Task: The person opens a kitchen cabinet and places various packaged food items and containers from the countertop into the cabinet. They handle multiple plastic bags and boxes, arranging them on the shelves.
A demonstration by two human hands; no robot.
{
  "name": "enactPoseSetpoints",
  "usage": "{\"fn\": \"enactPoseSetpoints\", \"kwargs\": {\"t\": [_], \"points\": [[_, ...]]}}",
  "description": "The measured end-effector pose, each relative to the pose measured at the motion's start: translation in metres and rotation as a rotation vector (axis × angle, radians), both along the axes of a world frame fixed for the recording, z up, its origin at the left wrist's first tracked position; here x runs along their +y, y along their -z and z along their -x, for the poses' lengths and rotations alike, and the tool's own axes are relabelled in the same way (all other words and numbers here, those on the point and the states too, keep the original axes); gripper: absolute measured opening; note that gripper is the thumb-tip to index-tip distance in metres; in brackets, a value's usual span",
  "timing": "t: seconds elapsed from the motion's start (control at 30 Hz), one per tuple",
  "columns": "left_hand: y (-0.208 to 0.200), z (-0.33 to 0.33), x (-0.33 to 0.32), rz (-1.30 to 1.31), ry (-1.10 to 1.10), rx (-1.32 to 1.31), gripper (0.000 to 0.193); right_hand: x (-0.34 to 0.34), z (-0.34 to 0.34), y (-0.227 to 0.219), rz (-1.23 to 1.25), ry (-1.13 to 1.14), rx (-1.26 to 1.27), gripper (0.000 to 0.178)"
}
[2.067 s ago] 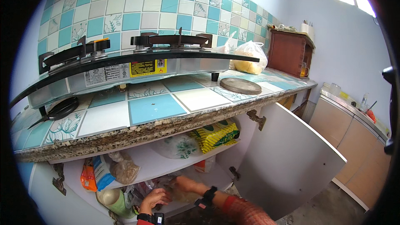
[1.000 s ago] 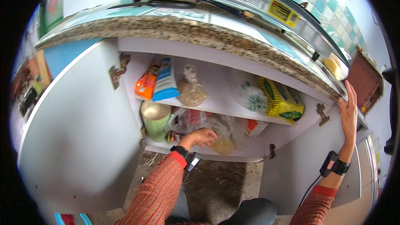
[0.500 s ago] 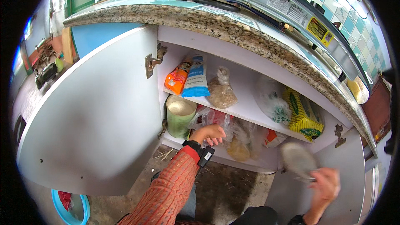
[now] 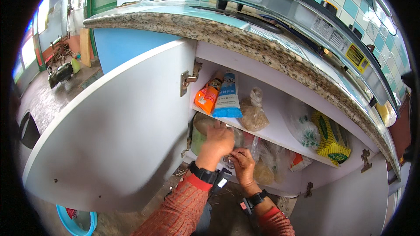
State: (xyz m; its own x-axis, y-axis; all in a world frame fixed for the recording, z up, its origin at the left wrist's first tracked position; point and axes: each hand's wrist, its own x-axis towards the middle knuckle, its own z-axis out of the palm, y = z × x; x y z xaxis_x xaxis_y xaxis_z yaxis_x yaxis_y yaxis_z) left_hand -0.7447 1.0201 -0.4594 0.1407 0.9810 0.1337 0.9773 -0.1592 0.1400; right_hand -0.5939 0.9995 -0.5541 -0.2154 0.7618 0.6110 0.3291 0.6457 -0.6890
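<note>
A pale green canister (image 4: pixel 198 142) with a round beige top stands at the left end of the cabinet's lower level. My left hand (image 4: pixel 220 143) is at its right side, with bent fingers by the rim, partly covering it. Just to the right, my right hand (image 4: pixel 243 162) has its fingertips pinched together beside the left wrist. What either hand holds is hidden or too small to make out. Clear plastic bags (image 4: pixel 264 155) lie crumpled behind and beside my right hand. The round, flat greyish thing seen earlier cannot be made out.
The shelf above holds an orange packet (image 4: pixel 207 99), a blue-and-white packet (image 4: pixel 228 97), a knotted bag of brown stuff (image 4: pixel 253 116) and a yellow patterned package (image 4: pixel 331 140). An open door (image 4: pixel 109 140) stands left; a granite counter edge (image 4: pixel 175 25) overhangs. A blue basin (image 4: pixel 92 222) sits on the floor.
My right hand has swung left from the right door to beside my left hand; the round, flat thing no longer shows in it. My left hand has moved onto the canister's side. The view has shifted.
</note>
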Motion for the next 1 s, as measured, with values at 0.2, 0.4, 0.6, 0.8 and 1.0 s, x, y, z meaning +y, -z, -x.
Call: {"fn": "enactPoseSetpoints", "kwargs": {"t": [0.2, 0.4, 0.6, 0.8, 1.0], "points": [[-0.013, -0.04, -0.028, -0.144, -0.088, 0.087, 0.028, 0.037, 0.059, 0.018, 0.205, 0.009, 0.168, 0.023], [-0.039, -0.027, -0.041, 0.058, 0.375, -0.318, 0.029, 0.058, 0.079, -0.006, 0.056, -0.036, -0.173, 0.025], [-0.025, -0.027, -0.028, 0.05, 0.44, -0.356, 0.031, 0.072, 0.077, -0.008, 0.032, -0.1, -0.162, 0.027], [-0.008, -0.033, -0.02, 0.122, 0.604, -0.481, 0.029, 0.072, 0.075, -0.005, 0.065, -0.052, -0.2, 0.029], [-0.012, -0.035, -0.021, 0.102, 0.646, -0.513, 0.029, 0.068, 0.074, -0.011, 0.036, -0.057, -0.214, 0.034]]}}
